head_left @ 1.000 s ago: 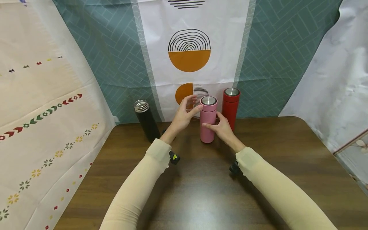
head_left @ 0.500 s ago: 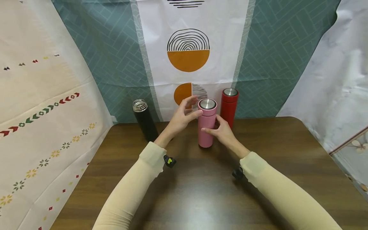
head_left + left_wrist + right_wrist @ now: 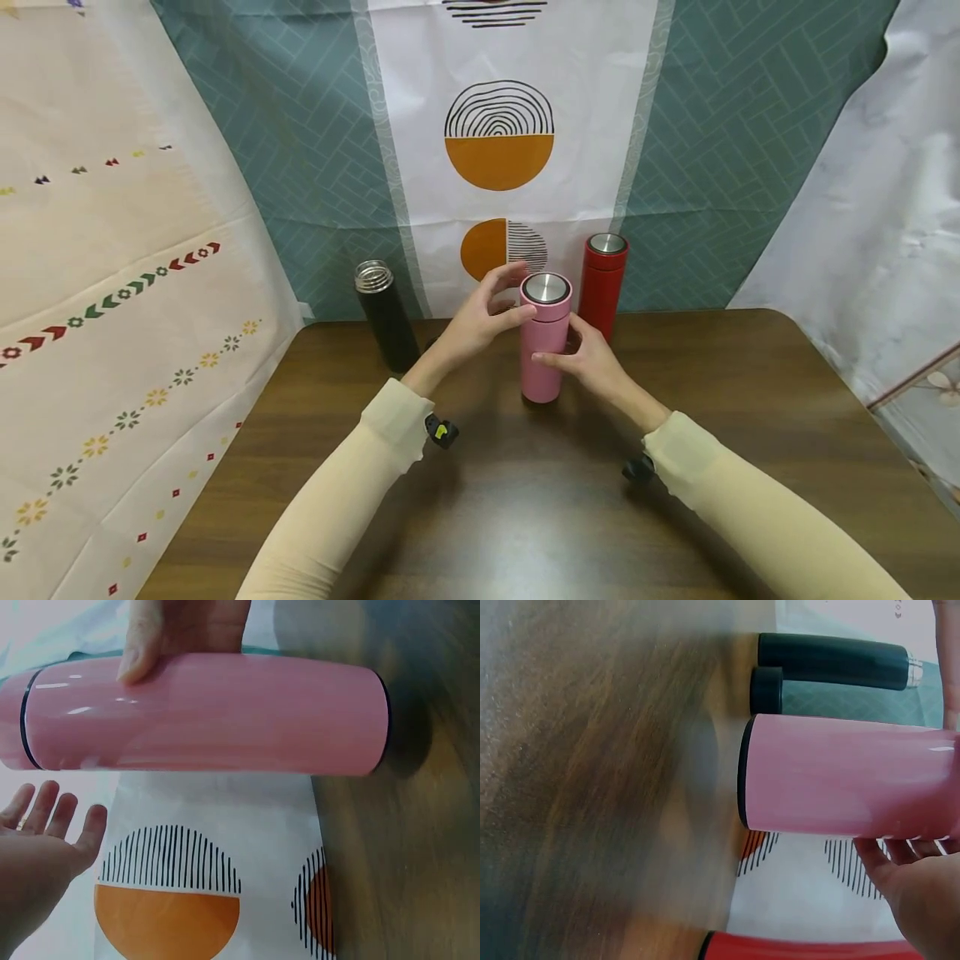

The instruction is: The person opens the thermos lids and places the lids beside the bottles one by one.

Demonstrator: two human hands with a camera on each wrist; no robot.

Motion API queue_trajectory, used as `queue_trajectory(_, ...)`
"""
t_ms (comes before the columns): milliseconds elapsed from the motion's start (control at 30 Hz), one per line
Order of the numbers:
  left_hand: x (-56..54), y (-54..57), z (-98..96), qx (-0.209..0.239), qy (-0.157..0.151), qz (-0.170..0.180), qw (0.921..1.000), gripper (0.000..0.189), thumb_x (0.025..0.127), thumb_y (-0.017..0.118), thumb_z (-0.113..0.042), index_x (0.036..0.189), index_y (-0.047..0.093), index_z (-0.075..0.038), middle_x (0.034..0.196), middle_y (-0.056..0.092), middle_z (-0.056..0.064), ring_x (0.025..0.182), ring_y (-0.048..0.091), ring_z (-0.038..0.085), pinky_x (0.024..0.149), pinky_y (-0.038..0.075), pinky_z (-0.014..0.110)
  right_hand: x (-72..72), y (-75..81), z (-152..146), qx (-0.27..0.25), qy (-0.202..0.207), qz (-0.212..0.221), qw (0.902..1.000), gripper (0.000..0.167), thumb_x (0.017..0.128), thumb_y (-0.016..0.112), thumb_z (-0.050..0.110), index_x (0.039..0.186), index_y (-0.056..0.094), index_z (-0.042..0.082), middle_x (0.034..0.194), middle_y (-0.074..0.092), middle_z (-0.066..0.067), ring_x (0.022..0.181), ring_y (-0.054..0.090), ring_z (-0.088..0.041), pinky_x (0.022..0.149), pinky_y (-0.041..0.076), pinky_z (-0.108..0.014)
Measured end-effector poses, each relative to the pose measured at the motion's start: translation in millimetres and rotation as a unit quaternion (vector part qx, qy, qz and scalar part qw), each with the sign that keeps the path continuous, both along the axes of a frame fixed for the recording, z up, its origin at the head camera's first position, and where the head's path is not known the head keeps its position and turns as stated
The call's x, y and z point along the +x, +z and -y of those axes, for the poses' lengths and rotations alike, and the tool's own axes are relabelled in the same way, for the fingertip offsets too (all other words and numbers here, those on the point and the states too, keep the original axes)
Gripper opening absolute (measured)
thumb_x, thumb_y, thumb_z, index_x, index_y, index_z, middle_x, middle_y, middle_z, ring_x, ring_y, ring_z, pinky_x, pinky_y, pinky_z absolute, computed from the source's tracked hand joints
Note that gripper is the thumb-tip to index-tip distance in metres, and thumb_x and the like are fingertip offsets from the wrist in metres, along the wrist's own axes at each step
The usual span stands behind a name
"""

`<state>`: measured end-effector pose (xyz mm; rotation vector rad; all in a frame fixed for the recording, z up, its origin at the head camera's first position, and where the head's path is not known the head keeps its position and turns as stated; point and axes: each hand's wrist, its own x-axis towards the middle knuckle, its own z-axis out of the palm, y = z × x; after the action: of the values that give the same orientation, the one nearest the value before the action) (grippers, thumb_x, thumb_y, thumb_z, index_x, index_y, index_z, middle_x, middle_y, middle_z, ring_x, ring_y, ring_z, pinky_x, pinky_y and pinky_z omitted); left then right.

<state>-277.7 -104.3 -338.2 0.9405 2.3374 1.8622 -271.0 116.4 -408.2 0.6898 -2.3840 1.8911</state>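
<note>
An upright pink thermos with a steel-topped lid is in my right hand. The right thumb lies across its front, and the fingers go round its far side. In the right wrist view a dark shadow shows beyond the thermos base, which seems to hang just off the table. My left hand is at the lid, its thumb by the front and its fingers spread behind. In the left wrist view the left fingers are loose, with a gap to the pink body; the left thumb is out of that view.
A black thermos without a lid stands at the back left. Beside it is a short black cap, mostly behind my left wrist in the head view. A red thermos stands behind my right hand. Patterned cloth hangs behind the wooden table.
The pink thermos has come nearer to me and looks larger, carried by the right hand. The left hand has kept beside its lid. The black and red thermoses stay put.
</note>
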Motion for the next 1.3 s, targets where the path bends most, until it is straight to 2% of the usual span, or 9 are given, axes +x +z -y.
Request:
queue_trajectory(100,3.9,0.1,0.1,0.008,-0.018,0.01,0.9997,0.069,0.097,0.068,-0.025,0.158,0.038,-0.019,0.154,0.046,0.006,0.132,0.055,0.033,0.11,0.048,0.048,3.8,-1.4,0,0.001,0.008,0.001,1.0,0.063,0.089,0.082,0.015,0.144,0.053,0.006,0.132,0.064,-0.016,0.113,0.064,-0.033,0.098,0.055,-0.044)
queue_trajectory(200,6.9,-0.1,-0.4,0.018,-0.032,0.006,0.9993,0.071,0.096,0.07,-0.03,0.158,0.039,-0.017,0.154,0.046,0.01,0.131,0.054,0.034,0.111,0.047,0.048,7.9,-3.1,0,0.005,0.017,0.002,0.9998,0.064,0.089,0.082,0.015,0.144,0.053,0.006,0.132,0.064,-0.015,0.113,0.065,-0.033,0.098,0.056,-0.044)
queue_trajectory(400,12.0,-1.9,0.6,0.007,-0.044,-0.005,0.999,0.092,0.088,0.074,-0.061,0.159,0.038,-0.015,0.154,0.047,0.01,0.133,0.053,0.032,0.115,0.042,0.05,15.8,-7.1,-2,0.015,0.021,-0.009,0.9996,0.063,0.089,0.081,0.016,0.145,0.053,0.008,0.133,0.064,-0.014,0.113,0.065,-0.031,0.099,0.055,-0.047)
queue_trajectory(500,15.9,-2.5,2.2,-0.008,-0.045,-0.011,0.9989,0.101,0.084,0.074,-0.07,0.16,0.037,-0.014,0.154,0.047,0.008,0.134,0.051,0.032,0.116,0.04,0.053,18.7,-8.9,-2,0.012,0.024,-0.009,0.9996,0.063,0.089,0.082,0.015,0.144,0.053,0.008,0.132,0.065,-0.013,0.112,0.066,-0.031,0.098,0.055,-0.044)
queue_trajectory(667,21.5,-4.4,3.3,-0.028,-0.054,-0.024,0.9978,0.103,0.085,0.071,-0.072,0.161,0.034,-0.012,0.156,0.044,0.008,0.138,0.047,0.029,0.119,0.036,0.055,25.8,-11.3,-3,0.007,0.028,-0.008,0.9995,0.065,0.088,0.083,0.015,0.145,0.053,0.009,0.133,0.065,-0.012,0.112,0.066,-0.029,0.096,0.056,-0.039)
queue_trajectory(900,27.2,-9.9,3.4,-0.039,-0.069,-0.029,0.9965,0.102,0.085,0.07,-0.072,0.161,0.035,-0.014,0.157,0.043,0.004,0.14,0.045,0.02,0.12,0.033,0.056,35.8,-17.1,-6,0.016,0.031,0.002,0.9994,0.069,0.087,0.084,0.016,0.147,0.051,0.009,0.137,0.063,-0.013,0.115,0.065,-0.031,0.098,0.055,-0.043)
queue_trajectory(1133,31.2,-14.6,3.5,-0.053,-0.078,-0.018,0.9954,0.103,0.083,0.07,-0.075,0.161,0.036,-0.016,0.159,0.042,-0.002,0.142,0.044,0.018,0.12,0.034,0.048,42.3,-17.9,-8,0.018,0.04,0.005,0.999,0.074,0.087,0.084,0.019,0.151,0.049,0.011,0.142,0.06,-0.012,0.12,0.063,-0.03,0.102,0.052,-0.046)
queue_trajectory(1300,33.1,-19.4,3.4,-0.055,-0.083,-0.007,0.995,0.108,0.081,0.07,-0.078,0.161,0.034,-0.016,0.16,0.041,-0.003,0.142,0.045,0.02,0.12,0.034,0.052,46.8,-19.6,-9,0.021,0.044,0.008,0.9988,0.071,0.086,0.085,0.02,0.148,0.051,0.01,0.138,0.062,-0.012,0.118,0.063,-0.03,0.101,0.052,-0.048)
